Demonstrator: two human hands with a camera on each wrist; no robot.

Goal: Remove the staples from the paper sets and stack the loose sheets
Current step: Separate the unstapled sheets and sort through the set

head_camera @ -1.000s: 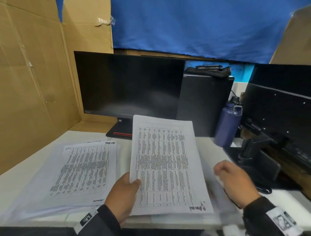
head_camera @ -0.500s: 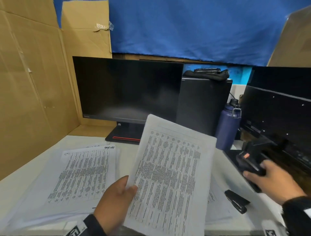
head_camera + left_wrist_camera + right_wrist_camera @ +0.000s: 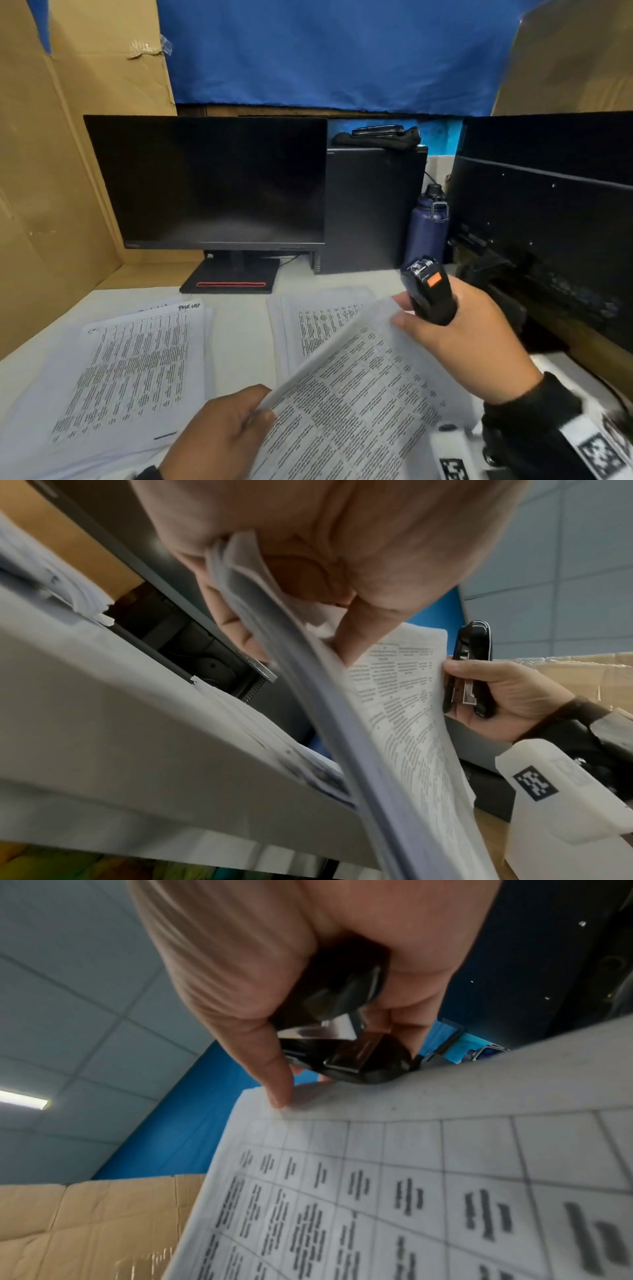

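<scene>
My left hand [image 3: 222,431] pinches the lower left edge of a stapled paper set [image 3: 359,394], printed with tables and tilted up off the desk. My right hand [image 3: 455,335] grips a black stapler-type tool [image 3: 428,291] with an orange mark, held upright at the set's far corner. Its fingertips touch that corner. The left wrist view shows the left hand [image 3: 325,561] clamping the sheets [image 3: 404,710], with the tool [image 3: 474,653] behind them. In the right wrist view the tool's metal end [image 3: 346,1047] sits just above the paper's top edge [image 3: 411,1177]. A stack of loose sheets [image 3: 130,370] lies at the left.
More printed sheets [image 3: 318,322] lie under the held set on the white desk [image 3: 239,342]. Behind stand a dark monitor [image 3: 212,181], a black computer tower [image 3: 373,212] and a blue bottle [image 3: 426,229]. A second monitor [image 3: 548,212] is at the right, and cardboard walls [image 3: 51,171] at the left.
My right hand reached to the desk's right side, took up the black tool and brought it to the set's far corner. My left hand tilted the set down and to the right.
</scene>
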